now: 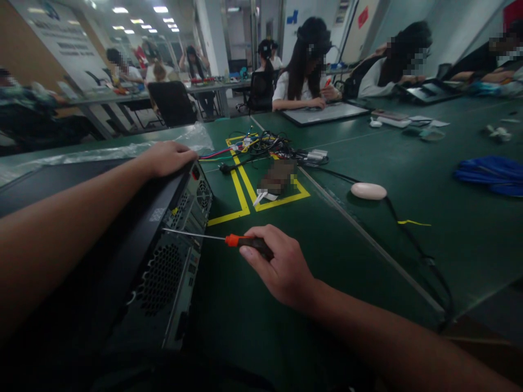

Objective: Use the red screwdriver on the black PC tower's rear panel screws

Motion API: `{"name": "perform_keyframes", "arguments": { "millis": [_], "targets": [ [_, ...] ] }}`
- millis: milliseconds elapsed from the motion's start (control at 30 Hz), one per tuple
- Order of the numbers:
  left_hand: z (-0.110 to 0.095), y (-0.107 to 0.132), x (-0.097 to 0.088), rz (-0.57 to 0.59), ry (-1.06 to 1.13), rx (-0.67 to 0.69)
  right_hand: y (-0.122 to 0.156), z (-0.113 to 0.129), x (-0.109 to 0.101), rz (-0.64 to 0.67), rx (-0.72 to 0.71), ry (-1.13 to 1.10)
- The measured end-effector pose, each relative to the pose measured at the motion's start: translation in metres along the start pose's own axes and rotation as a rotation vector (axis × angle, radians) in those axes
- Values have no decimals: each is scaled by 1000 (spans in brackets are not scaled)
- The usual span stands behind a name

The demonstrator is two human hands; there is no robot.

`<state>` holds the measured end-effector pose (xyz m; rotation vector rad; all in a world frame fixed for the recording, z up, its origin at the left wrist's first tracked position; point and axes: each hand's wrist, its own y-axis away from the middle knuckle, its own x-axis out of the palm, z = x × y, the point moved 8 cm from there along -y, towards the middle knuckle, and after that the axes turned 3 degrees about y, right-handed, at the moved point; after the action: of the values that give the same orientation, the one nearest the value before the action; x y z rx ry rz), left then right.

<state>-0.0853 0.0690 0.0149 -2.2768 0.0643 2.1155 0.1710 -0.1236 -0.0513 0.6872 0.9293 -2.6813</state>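
Observation:
A black computer case [102, 228] lies on the left of the table, its rear panel with honeycomb vents facing right. My left hand [174, 157] rests on top of the case at the far rear corner, fingers lying along the edge; their tips are partly hidden. My right hand [281, 267] is closed around the dark handle of a screwdriver [232, 240] with an orange collar. Its thin metal shaft points left, and the tip meets the upper edge of the rear panel; a screw there is too small to make out.
A tangle of cables [269, 144] lies beyond the case, near yellow tape markings [245, 209] and a blurred dark item [280, 177]. A black cord with a pale oval piece [368, 190] crosses the right side. Blue bundled material [490, 174] lies farther right. People sit opposite.

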Motion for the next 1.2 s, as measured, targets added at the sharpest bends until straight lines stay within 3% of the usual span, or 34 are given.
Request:
{"name": "perform_keyframes", "arguments": {
  "millis": [333,933,1200],
  "targets": [
    [0,-2,1,0,-31,6,4,-4,8,62,58,-63],
    [4,-2,2,13,3,-30,5,-3,7,62,21,-29],
    [-4,2,0,27,-28,2,3,-3,6,68,20,-23]
  ]
}}
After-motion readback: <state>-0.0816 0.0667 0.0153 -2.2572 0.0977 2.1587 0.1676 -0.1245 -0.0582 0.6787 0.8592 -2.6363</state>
